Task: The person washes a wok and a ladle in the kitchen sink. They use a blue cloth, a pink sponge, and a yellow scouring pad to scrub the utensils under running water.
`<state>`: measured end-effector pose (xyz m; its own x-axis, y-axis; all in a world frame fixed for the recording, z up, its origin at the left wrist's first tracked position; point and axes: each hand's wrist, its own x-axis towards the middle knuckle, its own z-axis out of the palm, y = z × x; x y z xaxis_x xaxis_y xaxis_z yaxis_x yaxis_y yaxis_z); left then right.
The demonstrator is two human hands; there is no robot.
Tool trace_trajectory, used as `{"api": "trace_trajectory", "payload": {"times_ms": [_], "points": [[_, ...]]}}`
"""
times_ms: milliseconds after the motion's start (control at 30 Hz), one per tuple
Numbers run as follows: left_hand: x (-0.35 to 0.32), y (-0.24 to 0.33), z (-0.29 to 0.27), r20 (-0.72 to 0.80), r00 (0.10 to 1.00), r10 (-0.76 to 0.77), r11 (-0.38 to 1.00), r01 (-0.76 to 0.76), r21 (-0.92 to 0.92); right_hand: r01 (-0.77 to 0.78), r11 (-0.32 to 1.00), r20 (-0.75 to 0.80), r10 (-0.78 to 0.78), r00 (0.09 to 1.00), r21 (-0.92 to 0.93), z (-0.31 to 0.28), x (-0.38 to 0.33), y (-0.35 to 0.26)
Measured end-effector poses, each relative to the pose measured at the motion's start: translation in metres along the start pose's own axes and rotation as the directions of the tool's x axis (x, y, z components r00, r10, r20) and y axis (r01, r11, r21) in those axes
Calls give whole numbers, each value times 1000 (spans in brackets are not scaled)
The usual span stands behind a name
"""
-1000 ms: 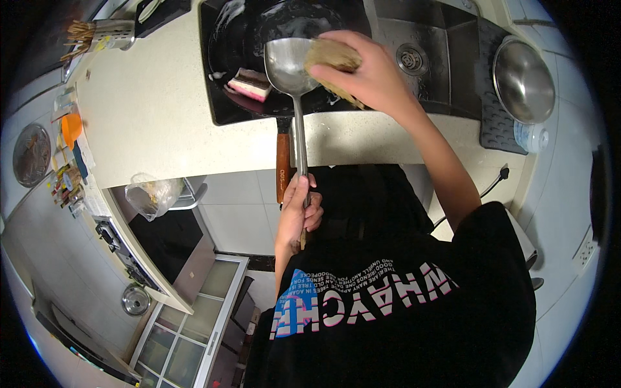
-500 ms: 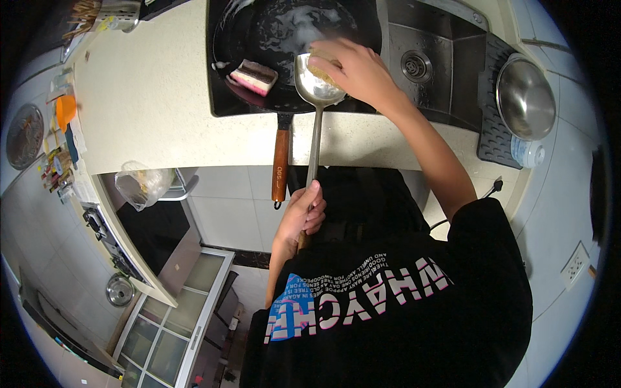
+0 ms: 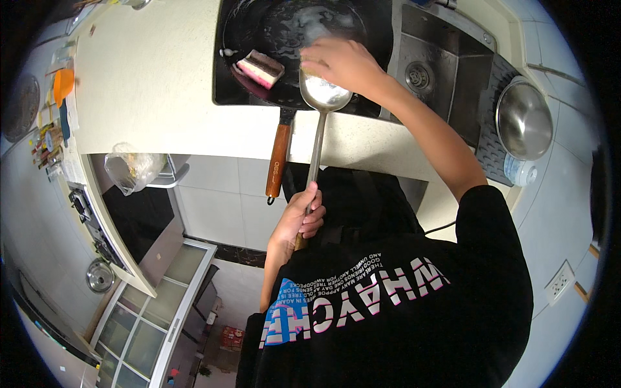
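My left hand (image 3: pixel 304 216) is closed around the long handle of a metal wok spatula (image 3: pixel 325 96), its shiny head resting over the near rim of a black frying pan (image 3: pixel 284 97). My right hand (image 3: pixel 343 63) is pressed on the spatula's head, fingers curled and slightly blurred. Under those fingers is a yellowish scrubbing pad, which my hand now covers. Inside the pan, on the left, lies a sponge (image 3: pixel 261 67) with dark, white and pink layers. Suds (image 3: pixel 310 22) float in the pan. Its brown wooden handle (image 3: pixel 278 161) points toward me, left of the spatula.
The pan sits in a dark sink basin. To its right is a steel basin with a drain (image 3: pixel 419 76). A metal bowl (image 3: pixel 525 121) and a plastic bottle (image 3: pixel 521 171) stand on the far right. A clear plastic bag (image 3: pixel 134 169) hangs below the counter (image 3: pixel 149 77).
My right hand has shifted slightly over the spatula's head, covering the pad that showed before. My view has turned a little. My left hand keeps its grip.
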<state>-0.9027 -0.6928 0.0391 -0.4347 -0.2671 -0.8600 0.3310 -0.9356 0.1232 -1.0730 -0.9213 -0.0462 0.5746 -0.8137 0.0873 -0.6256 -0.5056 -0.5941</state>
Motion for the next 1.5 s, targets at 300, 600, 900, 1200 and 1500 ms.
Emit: {"api": "trace_trajectory", "payload": {"times_ms": [300,600,900,1200,1500], "points": [[-7,-12,6,-44,999,28,995,-23,94,358,908,232,-309,922,-216,10,-12,0],[-8,-18,14,-122,991,47,991,-31,131,462,858,403,-349,846,-225,22,-29,-13],[-10,-10,24,-184,972,147,959,-95,266,243,967,291,-211,933,-77,4,-39,-19],[-20,-4,16,-73,981,182,965,-164,206,21,988,-16,-18,1000,152,-3,-70,-35],[-28,-6,-8,4,998,-55,953,51,298,-190,975,-194,209,959,114,-6,-122,-57]]}}
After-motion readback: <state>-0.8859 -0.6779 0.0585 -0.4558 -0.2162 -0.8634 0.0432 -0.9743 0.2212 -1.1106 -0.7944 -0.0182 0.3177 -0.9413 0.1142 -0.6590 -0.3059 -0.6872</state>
